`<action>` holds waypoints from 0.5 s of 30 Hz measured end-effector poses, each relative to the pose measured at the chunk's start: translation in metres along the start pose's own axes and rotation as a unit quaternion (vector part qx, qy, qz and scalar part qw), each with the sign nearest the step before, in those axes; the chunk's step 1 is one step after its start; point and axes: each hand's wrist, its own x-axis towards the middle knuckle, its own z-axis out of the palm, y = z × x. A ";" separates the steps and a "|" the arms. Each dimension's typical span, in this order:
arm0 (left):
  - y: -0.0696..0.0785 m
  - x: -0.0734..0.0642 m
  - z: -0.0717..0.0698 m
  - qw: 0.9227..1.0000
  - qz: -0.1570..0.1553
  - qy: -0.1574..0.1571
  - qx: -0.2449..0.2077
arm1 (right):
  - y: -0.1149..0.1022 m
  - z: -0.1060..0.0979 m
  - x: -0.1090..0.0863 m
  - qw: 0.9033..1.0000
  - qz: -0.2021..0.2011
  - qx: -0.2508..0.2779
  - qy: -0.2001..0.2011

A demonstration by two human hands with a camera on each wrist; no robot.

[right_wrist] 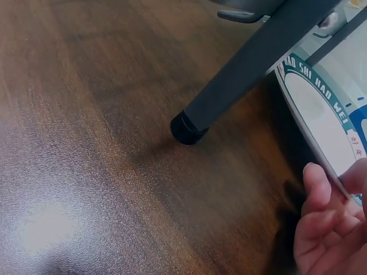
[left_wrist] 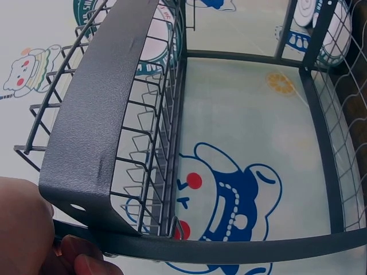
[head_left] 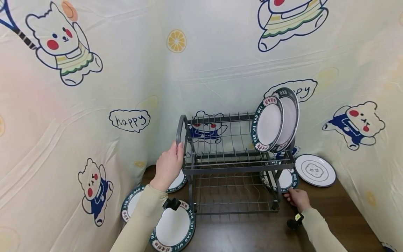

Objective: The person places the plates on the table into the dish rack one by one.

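Observation:
A dark metal two-tier dish rack (head_left: pixel 239 169) stands on the brown table. My left hand (head_left: pixel 168 164) grips the upright frame at its left side; in the left wrist view the fingers (left_wrist: pixel 80 252) curl round the dark bar. Low at the rack's right side, my right hand (head_left: pixel 299 199) pinches the rim of a green-rimmed plate (head_left: pixel 287 179), partly hidden behind the rack's leg. In the right wrist view this plate (right_wrist: pixel 318 109) is tilted, its edge between thumb and fingers. Two similar plates, a front one (head_left: pixel 267 122) and a rear one (head_left: pixel 291 115), stand upright at the upper tier's right end.
A white plate with a grey drawing (head_left: pixel 315 170) lies at the table's right back. Several green-rimmed plates, including a near one (head_left: pixel 173 227), lie left of the rack, partly behind the left arm. A patterned cloth (head_left: pixel 214 80) hangs close round the back and sides.

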 end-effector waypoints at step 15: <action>0.002 0.000 -0.001 1.000 -0.004 -0.004 -0.004 | -0.005 -0.008 -0.009 0.998 -0.036 0.026 0.041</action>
